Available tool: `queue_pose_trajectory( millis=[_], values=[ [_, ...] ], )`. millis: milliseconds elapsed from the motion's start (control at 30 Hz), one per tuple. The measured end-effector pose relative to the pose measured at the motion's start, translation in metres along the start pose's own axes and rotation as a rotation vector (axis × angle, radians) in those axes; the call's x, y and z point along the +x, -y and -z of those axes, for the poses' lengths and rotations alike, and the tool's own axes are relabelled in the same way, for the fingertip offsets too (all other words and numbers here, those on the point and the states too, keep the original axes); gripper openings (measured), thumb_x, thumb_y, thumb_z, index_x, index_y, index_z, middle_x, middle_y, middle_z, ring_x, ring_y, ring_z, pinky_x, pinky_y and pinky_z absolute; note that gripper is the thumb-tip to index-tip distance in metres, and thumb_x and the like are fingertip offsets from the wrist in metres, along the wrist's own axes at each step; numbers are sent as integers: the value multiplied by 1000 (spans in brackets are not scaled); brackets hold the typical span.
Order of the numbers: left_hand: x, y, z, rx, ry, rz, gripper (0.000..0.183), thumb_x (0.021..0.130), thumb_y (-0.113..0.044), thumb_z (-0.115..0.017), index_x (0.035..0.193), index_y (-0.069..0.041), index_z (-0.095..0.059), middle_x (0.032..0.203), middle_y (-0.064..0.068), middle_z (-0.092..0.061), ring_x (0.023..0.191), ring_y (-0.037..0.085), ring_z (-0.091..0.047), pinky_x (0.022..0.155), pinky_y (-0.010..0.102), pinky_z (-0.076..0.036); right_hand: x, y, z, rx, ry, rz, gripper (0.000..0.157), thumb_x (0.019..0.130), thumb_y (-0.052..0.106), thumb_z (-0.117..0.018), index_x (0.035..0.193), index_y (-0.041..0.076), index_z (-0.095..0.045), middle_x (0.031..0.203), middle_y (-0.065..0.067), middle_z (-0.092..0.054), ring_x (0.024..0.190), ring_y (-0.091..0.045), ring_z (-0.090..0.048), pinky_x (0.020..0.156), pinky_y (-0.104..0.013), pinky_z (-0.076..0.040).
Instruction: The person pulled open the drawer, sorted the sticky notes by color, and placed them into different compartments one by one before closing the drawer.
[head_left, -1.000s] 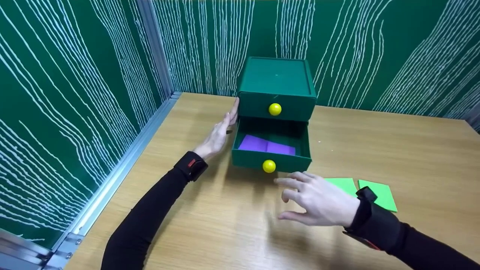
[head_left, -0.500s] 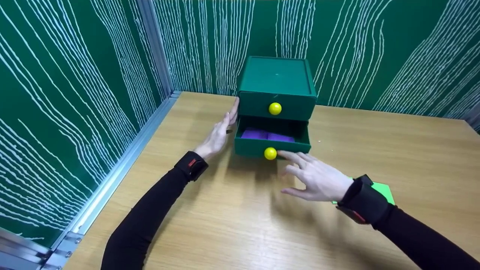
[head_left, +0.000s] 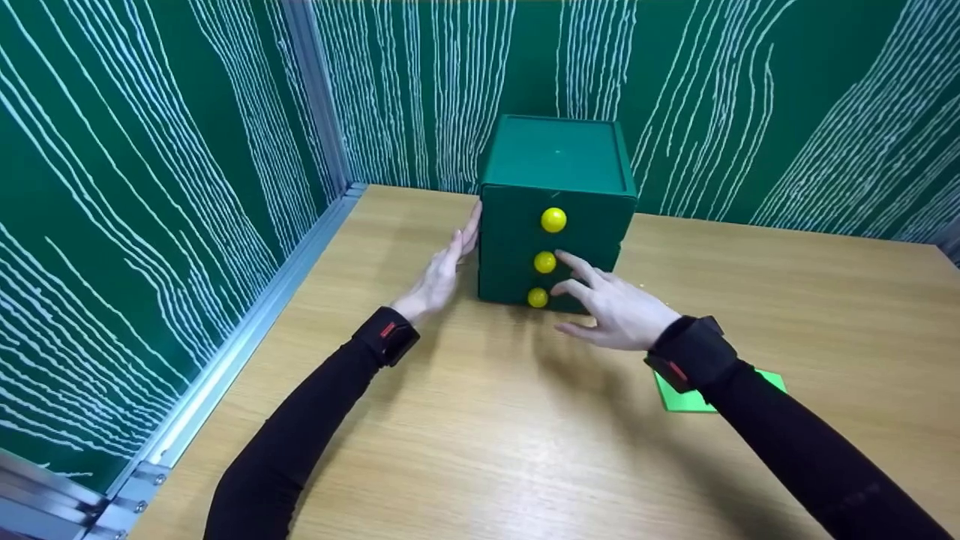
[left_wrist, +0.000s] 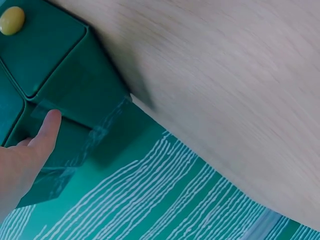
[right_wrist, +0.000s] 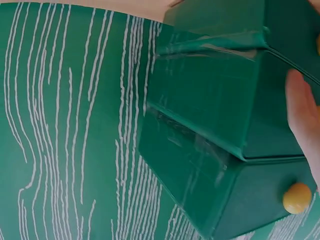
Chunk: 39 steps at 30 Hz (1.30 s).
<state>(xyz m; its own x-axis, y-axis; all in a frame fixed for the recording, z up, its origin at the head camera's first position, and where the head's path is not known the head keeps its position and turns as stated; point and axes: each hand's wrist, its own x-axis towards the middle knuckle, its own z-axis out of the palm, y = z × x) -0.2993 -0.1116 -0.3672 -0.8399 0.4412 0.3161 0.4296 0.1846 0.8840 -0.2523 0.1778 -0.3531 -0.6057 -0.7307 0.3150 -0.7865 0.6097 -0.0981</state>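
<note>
Both left hand (head_left: 437,280) and right hand (head_left: 624,309) are held empty, fingers (head_left: 580,265) loosely extended; the middle drawer (head_left: 516,260) is best pressed squarely, cabinet (head_left: 559,154) braced.

The surface (head_left: 450,457) is light brown with a wood grain, and shadows fall across it. A green drawer box (head_left: 556,154) stands upright on it, near the back edge. Closer to the front, on the right, bright green paper (head_left: 682,397) lies flat, partly hidden behind the right sleeve (head_left: 810,442).
</note>
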Motion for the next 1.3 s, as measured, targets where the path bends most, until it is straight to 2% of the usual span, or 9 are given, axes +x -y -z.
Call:
queue_pose_trajectory(
  millis=[167,367,500,567,767,900,1000,1100,1300],
  values=[
    [0,1,-1,-13,-2,-16,55,108,-36,0,162,-29,1,170,-7,4,157,29,-11,125,59,-4,2,1,-2,-17,-36,4,48,91,36,-74,126,8,-58,153,-24,-39,110,-38,-66,93,-53,-56],
    [-1,5,-2,-1,8,-44,55,107,-34,0,162,-25,2,170,-7,4,158,21,-7,128,46,-4,-2,7,-15,-53,-112,6,60,88,32,-77,133,4,-48,127,-17,-54,100,-28,-63,88,-43,-59],
    [-5,8,-4,-17,0,-54,55,108,-33,0,162,-23,1,170,-5,2,157,23,-9,128,50,-10,-1,11,-25,-32,-30,-44,66,90,36,-74,140,3,-44,117,-15,-65,96,-26,-65,81,-43,-59],
    [-6,9,-6,-32,0,-56,55,108,-33,0,162,-24,1,170,-4,2,157,24,-10,126,53,-13,0,12,-30,-19,16,-77,70,92,39,-71,144,4,-41,109,-14,-69,83,-23,-66,71,-39,-59],
    [-10,14,-12,-42,15,-53,54,108,-30,1,162,-20,2,170,0,3,157,26,-6,125,57,-13,4,9,-46,16,135,-176,78,95,50,-63,150,4,-33,87,-11,-62,49,-12,-46,48,-21,-43],
    [-14,18,-16,-42,33,-25,55,108,-31,2,161,-16,3,170,3,5,157,26,-4,127,50,-13,5,4,-56,3,171,-202,87,95,53,-61,153,-1,-28,98,-18,-63,50,-14,-46,50,-25,-48],
    [-16,19,-16,-33,42,-3,56,108,-32,2,161,-13,4,169,5,5,157,26,-5,128,45,-13,6,4,-62,17,188,-229,89,95,54,-60,154,-2,-26,116,-23,-64,61,-20,-55,66,-34,-59],
    [-17,20,-16,-22,44,12,57,108,-35,4,161,-14,4,169,6,2,157,28,-9,127,44,-14,6,6,-63,56,193,-253,86,96,53,-60,152,-1,-27,126,-23,-62,71,-23,-60,82,-42,-61],
    [-18,17,-10,-4,31,40,58,107,-37,3,161,-16,0,169,8,-5,155,33,-17,126,50,-18,3,19,-59,90,171,-206,76,96,50,-62,147,2,-32,114,-17,-65,67,-17,-56,78,-38,-61]
  ],
)
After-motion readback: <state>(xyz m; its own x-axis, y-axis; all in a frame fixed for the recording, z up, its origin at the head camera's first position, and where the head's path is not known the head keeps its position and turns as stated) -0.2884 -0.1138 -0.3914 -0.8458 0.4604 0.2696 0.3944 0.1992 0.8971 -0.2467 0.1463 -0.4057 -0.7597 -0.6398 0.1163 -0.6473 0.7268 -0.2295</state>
